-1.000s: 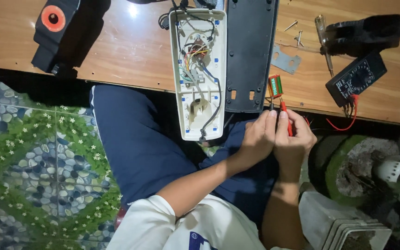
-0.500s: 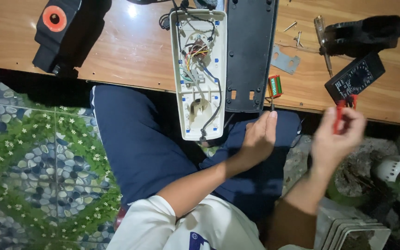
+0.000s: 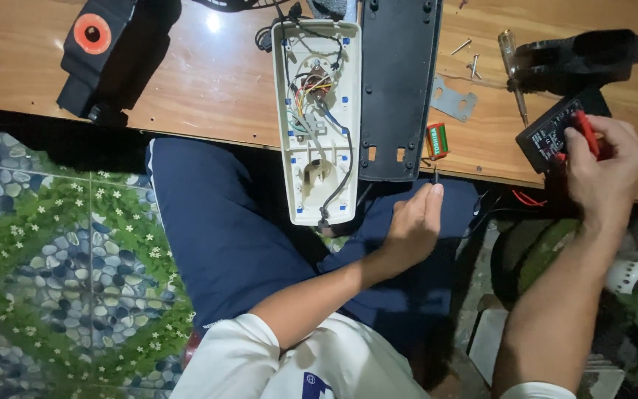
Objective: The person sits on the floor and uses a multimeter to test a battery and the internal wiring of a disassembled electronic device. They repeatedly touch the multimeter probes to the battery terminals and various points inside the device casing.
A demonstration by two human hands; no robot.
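Two probes are held: a black probe pinched in left hand fingers below the battery, a red probe gripped by right hand on the multimeter.

I sat at a worn wooden tabletop that caught a bright glare of lamplight, above a floor mat printed with pebbles, grass and daisies.

On the bench: opened casing at centre with its back cover touching on the right, battery just right of that, multimeter far right under the right hand, screwdriver behind it.
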